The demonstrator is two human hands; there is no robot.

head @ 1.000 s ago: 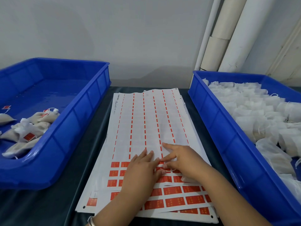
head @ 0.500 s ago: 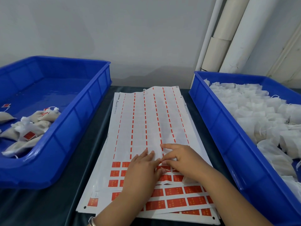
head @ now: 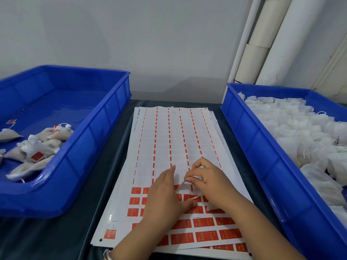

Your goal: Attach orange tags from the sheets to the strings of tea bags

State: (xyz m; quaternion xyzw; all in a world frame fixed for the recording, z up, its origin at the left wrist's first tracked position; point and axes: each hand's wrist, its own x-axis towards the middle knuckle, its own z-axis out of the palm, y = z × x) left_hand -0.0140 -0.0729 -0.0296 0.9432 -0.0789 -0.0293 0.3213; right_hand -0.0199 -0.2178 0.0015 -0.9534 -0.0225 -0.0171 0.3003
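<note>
Orange tag [head: 191, 197] now lifts off the sheet [head: 169, 139]: your right hand [head: 208, 177] pinches it, left hand [head: 165, 196] flat beside, ready for a string.

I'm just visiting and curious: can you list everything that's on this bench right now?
Tag sheets: small stack, white with orange tags left on the near rows, centre of the table.
Peeled tag: one, orange, pinched at the right fingertips.
Left bin: one, blue, holding a few tagged tea bags.
Right bin: one, blue, piled with white untagged tea bags.
Table: one, dark cover.
Pipes: several, white, right rear corner.
Bracelet: one, silver, left wrist.
Left hand: flat on the sheet.
Right hand: pinching the tag.
</note>
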